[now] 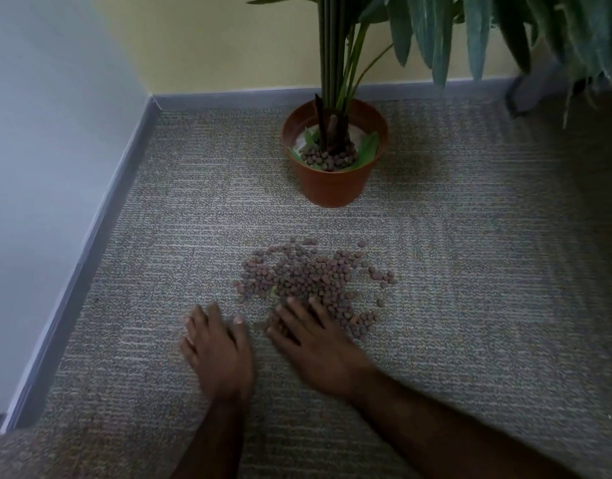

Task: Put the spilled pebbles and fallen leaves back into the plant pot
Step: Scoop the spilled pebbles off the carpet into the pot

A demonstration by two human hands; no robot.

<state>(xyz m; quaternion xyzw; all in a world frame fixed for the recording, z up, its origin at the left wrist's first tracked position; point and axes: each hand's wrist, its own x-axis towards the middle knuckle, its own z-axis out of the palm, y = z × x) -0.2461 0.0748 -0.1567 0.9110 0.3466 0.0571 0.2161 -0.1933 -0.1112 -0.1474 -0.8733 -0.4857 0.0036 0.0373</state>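
Pebbles [314, 274] are lying spilled on the carpet [470, 271], apart from the plant pot [335, 184] standing near the far skirting [245, 95]. We are resting our right hand [318, 344] flat-fingered on their near edge, left hand [218, 350] flat beside, gripping nothing.

The left hand [218, 350] lies flat on the carpet [470, 271]; the right hand [314, 344], blurred, seems to touch the pebbles [311, 274].
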